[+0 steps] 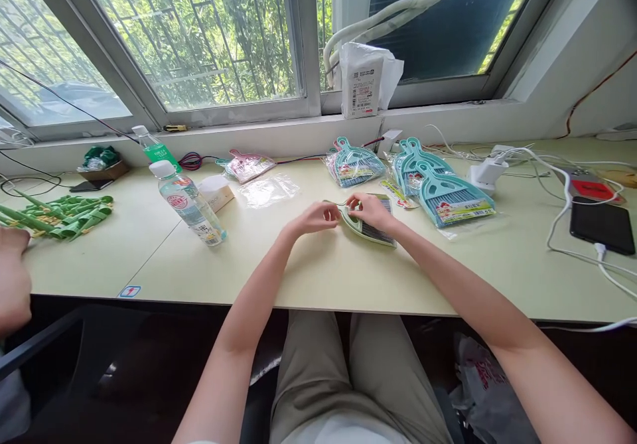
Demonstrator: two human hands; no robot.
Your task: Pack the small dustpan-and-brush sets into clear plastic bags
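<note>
A small pale green dustpan with a brush nested in it (374, 233) lies on the table in front of me, its dark bristles toward the right. My right hand (369, 210) is closed over its handle part, thumb and fingers pinched together there. At the handle's left end, my left hand (317, 218) has its fingers curled in. Whether it grips the handle tip or some small thing is hidden. Just right of the set lies a printed card label (398, 194). Flat clear plastic wrapping (269, 190) rests behind my left hand.
Bagged teal dustpan sets (456, 198) lie to the right, another (354, 165) behind, and a pink one (249, 166) further left. A water bottle (189, 204) leans left. A charger (488, 174) and black phone (602, 225) are at right. Someone's hand (12, 281) is near woven green strips (67, 217).
</note>
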